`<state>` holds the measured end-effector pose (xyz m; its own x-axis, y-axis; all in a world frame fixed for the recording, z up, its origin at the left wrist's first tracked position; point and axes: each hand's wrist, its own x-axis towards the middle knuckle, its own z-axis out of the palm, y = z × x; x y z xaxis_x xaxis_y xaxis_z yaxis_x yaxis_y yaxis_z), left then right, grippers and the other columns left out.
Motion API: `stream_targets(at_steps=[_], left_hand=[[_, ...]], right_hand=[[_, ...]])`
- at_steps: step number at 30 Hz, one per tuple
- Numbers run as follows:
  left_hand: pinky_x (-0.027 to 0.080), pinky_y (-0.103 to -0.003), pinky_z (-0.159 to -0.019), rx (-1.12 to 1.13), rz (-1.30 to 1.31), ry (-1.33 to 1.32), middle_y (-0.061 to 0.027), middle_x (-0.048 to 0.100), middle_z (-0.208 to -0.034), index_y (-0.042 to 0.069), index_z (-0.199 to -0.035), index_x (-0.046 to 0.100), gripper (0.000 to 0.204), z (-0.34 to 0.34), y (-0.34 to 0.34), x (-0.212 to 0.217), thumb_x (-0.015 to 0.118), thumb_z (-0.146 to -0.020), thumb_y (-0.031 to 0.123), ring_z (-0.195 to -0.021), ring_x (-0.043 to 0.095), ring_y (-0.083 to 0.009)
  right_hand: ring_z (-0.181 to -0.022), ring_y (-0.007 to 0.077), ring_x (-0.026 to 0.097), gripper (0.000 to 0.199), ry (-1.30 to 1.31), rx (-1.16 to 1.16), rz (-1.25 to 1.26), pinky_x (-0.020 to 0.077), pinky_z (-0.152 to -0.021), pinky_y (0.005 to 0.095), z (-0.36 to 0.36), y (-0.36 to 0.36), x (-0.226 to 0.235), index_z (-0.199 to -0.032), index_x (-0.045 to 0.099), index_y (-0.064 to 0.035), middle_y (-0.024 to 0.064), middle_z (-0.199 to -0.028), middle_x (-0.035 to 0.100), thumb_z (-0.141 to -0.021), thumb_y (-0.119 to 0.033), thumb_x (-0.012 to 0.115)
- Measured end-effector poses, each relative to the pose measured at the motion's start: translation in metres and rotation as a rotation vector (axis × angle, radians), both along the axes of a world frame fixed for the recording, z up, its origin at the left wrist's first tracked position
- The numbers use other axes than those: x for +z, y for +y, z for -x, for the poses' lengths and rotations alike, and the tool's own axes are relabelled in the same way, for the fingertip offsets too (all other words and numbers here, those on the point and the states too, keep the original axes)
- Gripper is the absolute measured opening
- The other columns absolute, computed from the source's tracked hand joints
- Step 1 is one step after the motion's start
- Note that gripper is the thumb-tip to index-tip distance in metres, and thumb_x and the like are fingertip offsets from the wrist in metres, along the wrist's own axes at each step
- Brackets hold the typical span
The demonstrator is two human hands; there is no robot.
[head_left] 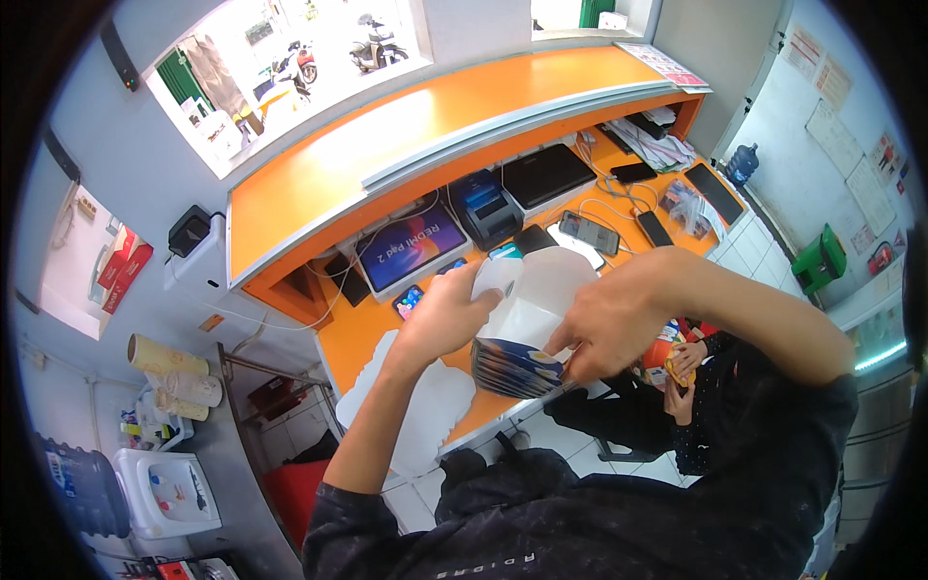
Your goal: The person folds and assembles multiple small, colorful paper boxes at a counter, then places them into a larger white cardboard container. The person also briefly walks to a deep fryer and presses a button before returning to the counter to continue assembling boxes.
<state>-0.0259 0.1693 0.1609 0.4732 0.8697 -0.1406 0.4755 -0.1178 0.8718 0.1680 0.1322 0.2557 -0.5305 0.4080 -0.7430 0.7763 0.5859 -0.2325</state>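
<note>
A stack of nested paper boxes (518,368), dark blue outside and white inside, is tilted between my hands over the counter's near edge. Its open top shows a white inner wall (541,295) with raised flaps. My left hand (449,314) pinches a white flap on the left, thumb on the inner face and fingers mostly hidden behind. Closed over the right side, my right hand (614,319) has its fingertips at the layered edges. Below my left wrist, white paper pieces with uneven edges (411,406) lie partly past the counter edge.
On the orange counter (362,333) stand a tablet box (411,242), a small printer (486,213), a black laptop-like slab (546,174) and several phones with cables. Close by on the right, another person's hands (684,377) hold food. A steel worktop (237,454) lies left.
</note>
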Motion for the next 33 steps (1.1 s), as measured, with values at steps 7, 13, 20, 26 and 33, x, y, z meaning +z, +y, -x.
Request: stream_targets(at_steps=[7,13,20,26,33], left_hand=[[0.05,-0.04,-0.084,-0.108,-0.04,0.137,-0.0283,0.066,-0.098,-0.009,-0.114,0.059,0.037,-0.007,-0.006,0.003,0.056,-0.081,0.008,-0.091,0.067,-0.0354],[0.05,-0.043,-0.086,-0.098,-0.094,0.196,-0.0325,0.064,-0.094,-0.007,-0.129,0.049,0.048,-0.011,-0.009,0.0,0.051,-0.082,0.004,-0.091,0.064,-0.0427],[0.047,-0.04,-0.092,-0.107,-0.07,0.17,-0.0339,0.059,-0.113,-0.001,-0.143,0.033,0.062,-0.013,-0.014,0.004,0.054,-0.087,0.009,-0.104,0.061,-0.0431],[0.027,-0.048,-0.113,0.206,-0.069,-0.759,-0.0269,0.029,-0.149,0.006,-0.152,0.01,0.097,0.003,-0.067,-0.043,0.073,-0.084,0.031,-0.14,0.032,-0.0374],[0.024,-0.054,-0.112,0.301,-0.754,-0.315,-0.0325,0.012,-0.15,0.007,-0.151,-0.013,0.148,-0.048,-0.109,-0.141,0.094,-0.054,0.042,-0.14,0.02,-0.0482]], right_hand=[[-0.077,0.0272,0.071,0.006,-0.018,0.185,-0.482,0.0539,-0.07,0.0379,-0.001,-0.038,-0.04,-0.078,0.072,-0.0072,0.0114,-0.079,0.071,-0.078,-0.012,0.069],[-0.077,0.0269,0.072,0.006,0.068,0.204,-0.489,0.055,-0.063,0.0357,-0.014,-0.045,-0.051,-0.08,0.072,-0.0059,0.012,-0.081,0.072,-0.078,-0.009,0.068],[-0.082,0.0246,0.069,0.016,-0.007,0.185,-0.489,0.0493,-0.078,0.0343,-0.014,-0.054,-0.064,-0.096,0.07,-0.0099,0.0094,-0.081,0.071,-0.082,-0.018,0.066],[-0.09,0.0317,0.068,0.039,0.078,-0.005,-0.153,0.052,-0.08,0.04,-0.017,-0.041,-0.031,-0.119,0.062,-0.0082,0.0146,-0.091,0.071,-0.085,-0.026,0.069],[-0.088,0.0338,0.068,0.027,-0.005,-0.033,-0.013,0.0537,-0.079,0.0434,0.002,-0.016,-0.022,-0.109,0.066,-0.0092,0.015,-0.091,0.071,-0.089,-0.028,0.063]])
